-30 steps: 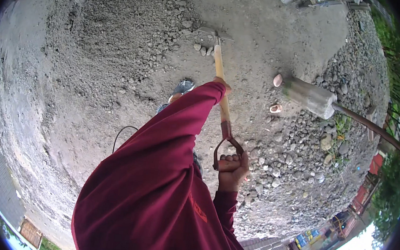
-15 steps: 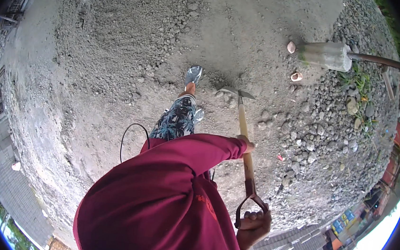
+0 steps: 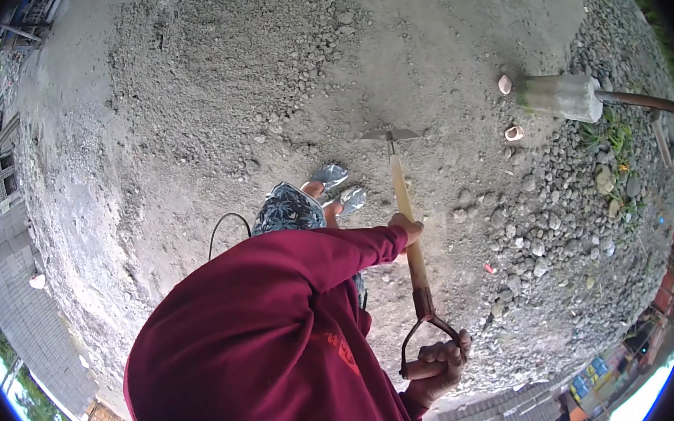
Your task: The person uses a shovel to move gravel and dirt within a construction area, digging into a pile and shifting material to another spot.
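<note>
1. Big grey heap of sand and gravel [image 3: 227,97]: aim for its loose edge.
2. Long wooden shovel with grey metal blade [image 3: 405,208]: blade down on the gravel, push low and flat.
3. Right hand [image 3: 440,364]: fingers wrapped tight round the loop handle.
4. Left hand [image 3: 409,231]: fingers closed round the shaft, kept firm.

Open gravel is lying all around the shovel [image 3: 405,216] blade, left and ahead. Right of the shovel, a concrete-footed post [image 3: 562,95] and loose stones [image 3: 560,222] are crowding the ground; the person's feet [image 3: 337,188] are standing just left.

Wooden-shafted metal-bladed shovel [image 3: 405,208]; rough, matt gravel [image 3: 228,81].
</note>
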A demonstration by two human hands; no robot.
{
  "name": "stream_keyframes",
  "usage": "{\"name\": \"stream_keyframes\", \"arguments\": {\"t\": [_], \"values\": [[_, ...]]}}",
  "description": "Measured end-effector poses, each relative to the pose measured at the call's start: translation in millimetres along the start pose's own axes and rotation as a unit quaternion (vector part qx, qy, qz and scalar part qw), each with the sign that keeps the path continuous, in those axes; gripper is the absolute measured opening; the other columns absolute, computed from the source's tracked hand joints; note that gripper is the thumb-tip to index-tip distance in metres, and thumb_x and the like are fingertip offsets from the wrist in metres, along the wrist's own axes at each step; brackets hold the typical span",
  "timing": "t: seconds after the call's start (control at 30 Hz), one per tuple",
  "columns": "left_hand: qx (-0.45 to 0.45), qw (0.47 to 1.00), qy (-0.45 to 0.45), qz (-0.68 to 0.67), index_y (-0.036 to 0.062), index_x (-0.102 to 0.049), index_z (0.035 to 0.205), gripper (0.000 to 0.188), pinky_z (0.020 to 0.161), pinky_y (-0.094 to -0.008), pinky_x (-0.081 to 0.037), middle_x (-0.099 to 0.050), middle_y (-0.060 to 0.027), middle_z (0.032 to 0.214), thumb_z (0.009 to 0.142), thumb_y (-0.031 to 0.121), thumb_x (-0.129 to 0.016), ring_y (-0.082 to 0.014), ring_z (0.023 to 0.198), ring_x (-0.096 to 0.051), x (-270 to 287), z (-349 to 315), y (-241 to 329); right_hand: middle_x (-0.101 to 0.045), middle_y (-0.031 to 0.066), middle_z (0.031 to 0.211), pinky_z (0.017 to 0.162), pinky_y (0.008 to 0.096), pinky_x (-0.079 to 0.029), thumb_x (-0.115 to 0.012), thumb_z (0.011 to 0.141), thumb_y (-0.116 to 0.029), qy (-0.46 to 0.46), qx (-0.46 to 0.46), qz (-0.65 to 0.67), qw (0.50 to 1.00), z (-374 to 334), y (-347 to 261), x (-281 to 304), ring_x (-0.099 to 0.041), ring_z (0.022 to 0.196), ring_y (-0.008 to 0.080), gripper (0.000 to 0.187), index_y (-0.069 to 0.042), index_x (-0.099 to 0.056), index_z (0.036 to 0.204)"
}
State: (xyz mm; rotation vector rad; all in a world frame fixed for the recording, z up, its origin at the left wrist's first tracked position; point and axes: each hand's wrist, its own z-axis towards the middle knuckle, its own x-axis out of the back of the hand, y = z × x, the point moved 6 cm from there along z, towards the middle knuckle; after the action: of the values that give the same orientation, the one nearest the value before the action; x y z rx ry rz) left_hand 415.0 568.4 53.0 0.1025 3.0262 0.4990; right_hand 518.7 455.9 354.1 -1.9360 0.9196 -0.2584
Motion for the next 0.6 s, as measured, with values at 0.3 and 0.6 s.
{"name": "stream_keyframes", "arguments": {"t": [0.3,0.6], "values": [[-0.054,0.982,0.18,-0.029,-0.0074,-0.052,0.103,0.047,0.057,-0.0394,-0.057,-0.065,-0.0221,0.085,0.074,0.027,-0.066,-0.0317,0.073,-0.068,190,107,42,-0.045,-0.0005,0.063,0.051,0.0318,-0.045,-0.055,0.083,-0.006,-0.029,-0.2,0.105,0.974,64,141,-82,-0.047,0.052,0.0134,0.033,-0.012,-0.05,0.116],[-0.075,0.983,0.077,-0.149,-0.0055,-0.057,0.084,0.036,0.042,-0.0411,-0.052,-0.063,-0.018,0.072,0.077,0.029,-0.062,-0.0291,0.059,-0.066,121,42,41,-0.043,0.0002,0.059,0.037,0.0281,-0.043,-0.052,0.082,-0.005,-0.052,-0.089,-0.035,0.994,54,48,-81,-0.046,0.042,0.0113,0.029,-0.008,-0.053,0.11]]}}
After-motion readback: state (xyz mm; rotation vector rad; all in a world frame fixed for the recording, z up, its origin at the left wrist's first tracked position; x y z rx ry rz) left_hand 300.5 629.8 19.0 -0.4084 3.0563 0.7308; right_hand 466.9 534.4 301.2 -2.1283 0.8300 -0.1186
